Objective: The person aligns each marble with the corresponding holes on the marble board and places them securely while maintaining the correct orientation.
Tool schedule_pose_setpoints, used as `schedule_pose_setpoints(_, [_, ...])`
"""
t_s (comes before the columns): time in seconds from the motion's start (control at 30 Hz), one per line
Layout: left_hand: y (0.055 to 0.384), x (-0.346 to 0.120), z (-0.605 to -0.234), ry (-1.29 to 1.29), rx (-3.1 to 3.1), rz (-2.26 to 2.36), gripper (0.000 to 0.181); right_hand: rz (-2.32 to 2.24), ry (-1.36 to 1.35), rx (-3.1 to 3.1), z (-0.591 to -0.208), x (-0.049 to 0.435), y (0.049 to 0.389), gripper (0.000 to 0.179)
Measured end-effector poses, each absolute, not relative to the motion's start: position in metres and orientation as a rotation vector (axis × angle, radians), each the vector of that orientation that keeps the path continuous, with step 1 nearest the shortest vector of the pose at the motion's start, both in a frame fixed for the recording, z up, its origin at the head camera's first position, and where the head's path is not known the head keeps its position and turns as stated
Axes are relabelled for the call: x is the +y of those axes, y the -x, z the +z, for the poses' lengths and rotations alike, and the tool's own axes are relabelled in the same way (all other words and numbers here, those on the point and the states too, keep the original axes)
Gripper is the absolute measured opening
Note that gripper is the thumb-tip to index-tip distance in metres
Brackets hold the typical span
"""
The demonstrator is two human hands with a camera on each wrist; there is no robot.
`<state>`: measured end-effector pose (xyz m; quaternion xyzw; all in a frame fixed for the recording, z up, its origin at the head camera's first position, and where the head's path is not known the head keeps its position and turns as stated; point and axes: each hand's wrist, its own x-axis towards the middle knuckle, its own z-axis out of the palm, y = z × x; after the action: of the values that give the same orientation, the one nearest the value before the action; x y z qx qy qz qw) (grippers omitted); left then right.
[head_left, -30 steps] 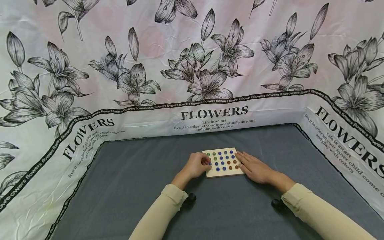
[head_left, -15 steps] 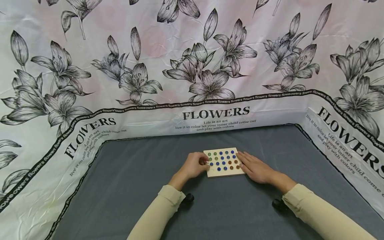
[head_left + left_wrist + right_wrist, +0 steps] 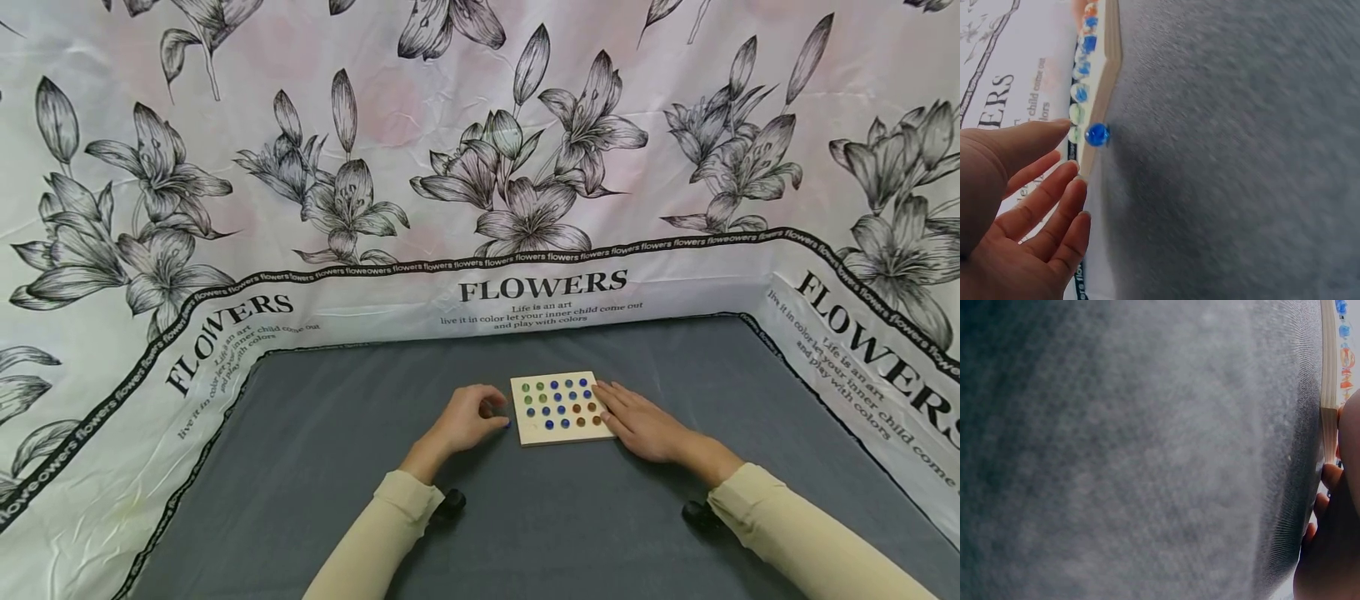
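A pale wooden board (image 3: 536, 435) with rows of glass marbles lies on the grey cloth. Its marbles are green, blue and orange-brown; the near left corner spot holds none. One loose blue marble (image 3: 1097, 134) sits just off the board's left edge, close to my left thumb tip. My left hand (image 3: 462, 418) is beside that edge, thumb and fingers spread apart with nothing between them in the left wrist view. Flat against the board's right edge rests my right hand (image 3: 645, 423), fingers extended; the right wrist view catches only part of it.
Grey cloth (image 3: 315, 500) covers the table around the board. Behind and at both sides rises a white flower-printed sheet (image 3: 375, 308). Dark wrist devices (image 3: 452, 505) show under both sleeves.
My left hand has drawn back leftward off the board, and its fingers have parted. A blue marble now shows beside the board's left edge. The right hand keeps its place on the board.
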<state>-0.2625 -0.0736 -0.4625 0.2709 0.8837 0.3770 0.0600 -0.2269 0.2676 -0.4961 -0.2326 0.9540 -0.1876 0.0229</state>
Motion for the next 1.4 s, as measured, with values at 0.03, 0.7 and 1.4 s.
schedule_pose_setpoints(0.03, [0.262,-0.075,-0.463,-0.817,2.672,1.137,0.03,-0.58,0.719,2.954,-0.496,0.268,0.227,0.057])
schedule_pose_setpoints(0.7, [0.26,-0.081,-0.473,-0.838,2.646,1.104,0.038,-0.582,0.718,2.956,-0.497,0.268,0.227,0.056])
schedule_pose_setpoints(1.4, [0.261,-0.069,-0.482,-0.797,2.732,1.087,0.021,-0.623,0.789,3.003,-0.489,0.263,0.217,0.054])
